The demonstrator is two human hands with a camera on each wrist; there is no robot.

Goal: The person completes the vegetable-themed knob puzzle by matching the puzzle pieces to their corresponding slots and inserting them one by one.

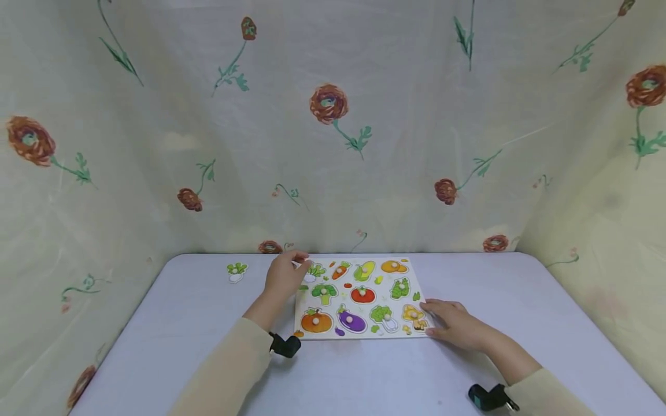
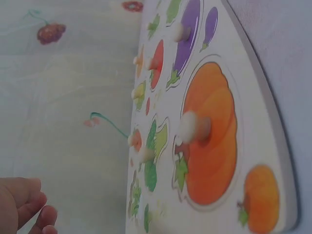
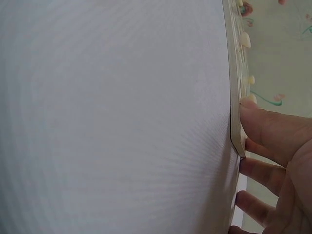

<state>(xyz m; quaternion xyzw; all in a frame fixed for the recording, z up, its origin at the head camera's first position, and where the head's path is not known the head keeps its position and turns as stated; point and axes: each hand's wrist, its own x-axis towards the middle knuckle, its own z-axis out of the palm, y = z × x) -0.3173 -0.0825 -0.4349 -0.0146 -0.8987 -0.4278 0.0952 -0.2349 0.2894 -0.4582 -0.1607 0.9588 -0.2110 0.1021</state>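
Note:
A wooden knob puzzle board with vegetable pictures lies flat on the table. My left hand is over its back left corner, beside a white radish picture. In the left wrist view its fingers are loosely bent with nothing visible between them. My right hand rests against the board's right edge, near the mushroom piece; the thumb touches the front corner, the other fingers spread along the side. A loose radish piece lies on the table left of the board.
Knobs stand up from the pumpkin piece, the eggplant piece, the tomato piece and several others. The pale table reaches back to a flowered curtain, which also hangs along both sides.

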